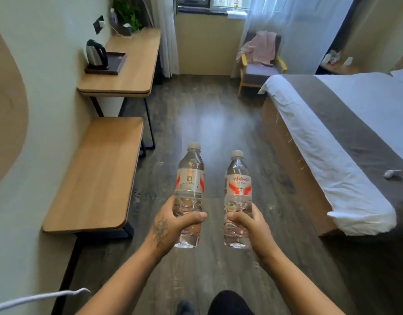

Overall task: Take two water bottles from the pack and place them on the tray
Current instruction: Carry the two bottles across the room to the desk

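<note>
Above floor: left hand (171,221) grips left bottle (189,178) upright; right hand (252,223) grips right bottle (238,185).

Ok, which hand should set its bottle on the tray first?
Probably the left hand: the tray sits on the desk to the left, so the left bottle is on the nearer side.

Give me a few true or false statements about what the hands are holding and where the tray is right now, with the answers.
1. Each hand holds one water bottle: left hand, right hand. True.
2. Both bottles are uncapped. False: the left bottle and the right bottle both have their caps on.
3. The dark tray sits on the far desk with a kettle on it. True.
4. A bottle already stands on the tray. False: both are in the hands, over the floor.
</note>
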A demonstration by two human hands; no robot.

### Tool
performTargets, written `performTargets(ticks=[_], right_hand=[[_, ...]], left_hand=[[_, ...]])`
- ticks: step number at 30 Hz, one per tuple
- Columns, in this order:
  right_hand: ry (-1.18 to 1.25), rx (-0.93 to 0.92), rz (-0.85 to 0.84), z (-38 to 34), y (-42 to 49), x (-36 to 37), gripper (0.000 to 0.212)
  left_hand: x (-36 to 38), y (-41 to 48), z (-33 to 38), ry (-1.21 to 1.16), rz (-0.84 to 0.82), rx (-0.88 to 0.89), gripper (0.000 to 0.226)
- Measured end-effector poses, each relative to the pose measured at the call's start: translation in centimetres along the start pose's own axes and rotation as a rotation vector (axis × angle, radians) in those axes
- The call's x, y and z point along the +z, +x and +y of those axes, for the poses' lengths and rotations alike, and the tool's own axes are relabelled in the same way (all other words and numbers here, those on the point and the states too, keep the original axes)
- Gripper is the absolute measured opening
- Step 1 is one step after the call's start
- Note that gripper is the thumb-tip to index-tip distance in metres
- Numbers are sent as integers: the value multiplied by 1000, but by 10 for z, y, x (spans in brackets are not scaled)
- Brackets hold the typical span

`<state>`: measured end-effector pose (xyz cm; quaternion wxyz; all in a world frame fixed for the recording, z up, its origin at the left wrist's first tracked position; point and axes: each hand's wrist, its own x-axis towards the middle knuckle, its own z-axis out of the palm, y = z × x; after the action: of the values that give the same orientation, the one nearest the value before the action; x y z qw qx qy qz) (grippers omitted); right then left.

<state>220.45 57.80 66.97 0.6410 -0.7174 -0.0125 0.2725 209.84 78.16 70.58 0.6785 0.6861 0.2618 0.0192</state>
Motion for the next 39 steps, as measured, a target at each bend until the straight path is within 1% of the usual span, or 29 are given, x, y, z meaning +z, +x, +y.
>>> performTargets(ticks=[2, 7, 14, 16, 19, 24, 28, 30, 33, 37, 39], right_hand=[[1, -2, -21, -22, 43, 6, 74], [-20, -20, -48, -68, 161, 21, 74], [-68, 7, -137, -136, 363, 37, 79], [-89, 12, -158, -161, 413, 42, 76], [-121, 2, -167, -194, 478, 49, 71], [-101, -1, -189, -238, 575, 69, 75], [-88, 3, -180, -267, 657, 91, 73], [-86, -5, -169, -282, 699, 105, 75], [-97, -3, -128, -304, 759, 127, 77], [-97, 22, -91, -338, 827, 153, 79], [-109, 12, -69, -353, 858, 165, 77]], left_hand=[[-10, 48, 20, -5, -21, 0, 78], [-26, 169, 52, 10, 4, -6, 73], [-45, 357, 100, 6, 98, -51, 79], [-50, 403, 118, -8, 120, -57, 78], [-59, 466, 145, -3, 120, -40, 78], [-76, 563, 180, -39, 116, -13, 78], [-99, 647, 199, -53, 105, 6, 77], [-115, 692, 209, -52, 96, 11, 77], [-141, 760, 227, -60, 73, -6, 78], [-173, 836, 258, -46, 46, -3, 71], [-187, 873, 273, -26, 18, -2, 72]])
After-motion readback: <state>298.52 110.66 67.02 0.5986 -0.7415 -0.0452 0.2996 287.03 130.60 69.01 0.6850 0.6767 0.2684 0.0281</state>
